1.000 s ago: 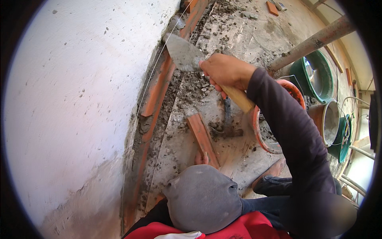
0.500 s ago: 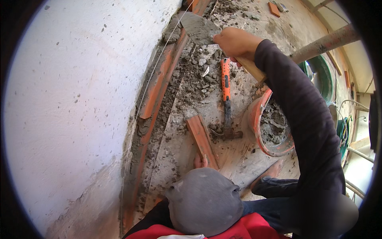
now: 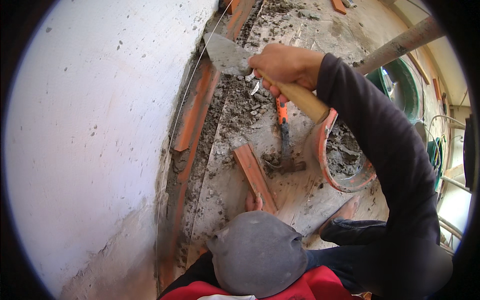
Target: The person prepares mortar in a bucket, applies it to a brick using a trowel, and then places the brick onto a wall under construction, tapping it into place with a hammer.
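My right hand (image 3: 286,66) is curled fully round the wooden handle of a trowel (image 3: 228,56), the fingers closed with no gap. The blade sticks out ahead of my knuckles to the upper left, over the edge of the brick course (image 3: 193,119) by the white wall (image 3: 100,125). A taut string (image 3: 192,76) crosses near its tip; whether they touch I cannot tell. The rest of the handle runs out behind my fingers, down and to the right, its butt overlapping, in this view, the rim of the orange bucket (image 3: 325,159), which holds wet grey mortar (image 3: 344,152).

My left hand (image 3: 254,201) is lower down, thumb and fingers closed on the near end of a loose brick (image 3: 255,177). The brick slants away from them to the upper left, well apart from the trowel. Rounded grey cloth (image 3: 257,254) hides the rest of that hand. Between the brick and the bucket lies a hammer (image 3: 284,125), head toward me, its orange grip reaching up just below my right fingers
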A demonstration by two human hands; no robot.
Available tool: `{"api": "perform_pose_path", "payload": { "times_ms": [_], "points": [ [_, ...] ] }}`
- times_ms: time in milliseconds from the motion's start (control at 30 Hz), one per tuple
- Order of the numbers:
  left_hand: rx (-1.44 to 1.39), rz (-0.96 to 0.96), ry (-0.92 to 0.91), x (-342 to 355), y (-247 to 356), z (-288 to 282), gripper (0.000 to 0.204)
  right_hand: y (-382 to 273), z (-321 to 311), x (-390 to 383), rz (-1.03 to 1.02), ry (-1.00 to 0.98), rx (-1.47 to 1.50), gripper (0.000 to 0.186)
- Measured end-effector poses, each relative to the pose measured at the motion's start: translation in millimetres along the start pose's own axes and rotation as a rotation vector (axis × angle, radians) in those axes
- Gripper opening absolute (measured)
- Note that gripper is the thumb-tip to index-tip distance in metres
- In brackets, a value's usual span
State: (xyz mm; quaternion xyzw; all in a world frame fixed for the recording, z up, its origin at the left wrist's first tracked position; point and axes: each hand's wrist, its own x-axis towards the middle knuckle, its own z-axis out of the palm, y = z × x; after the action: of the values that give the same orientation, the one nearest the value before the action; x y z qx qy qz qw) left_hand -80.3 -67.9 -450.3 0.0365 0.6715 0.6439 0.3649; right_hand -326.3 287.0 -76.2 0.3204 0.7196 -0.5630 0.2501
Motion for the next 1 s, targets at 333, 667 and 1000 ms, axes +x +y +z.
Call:
{"api": "perform_pose_path", "payload": {
  "times_ms": [333,667,1000],
  "points": [
    [-0.556,-0.037,0.052,-10.9,147.4,42.6,0.063,93.7,63.2,25.2,-0.067,0.007,0.947,0.032],
    [-0.558,-0.008,-0.120,-1.6,123.9,26.0,0.063,116.1,75.3,109.5,-0.287,-0.313,1.139,0.033],
    [-0.551,-0.025,-0.064,-3.9,150.0,33.8,0.063,122.8,127.5,90.6,-0.278,-0.067,0.834,0.038]
  ]
}}
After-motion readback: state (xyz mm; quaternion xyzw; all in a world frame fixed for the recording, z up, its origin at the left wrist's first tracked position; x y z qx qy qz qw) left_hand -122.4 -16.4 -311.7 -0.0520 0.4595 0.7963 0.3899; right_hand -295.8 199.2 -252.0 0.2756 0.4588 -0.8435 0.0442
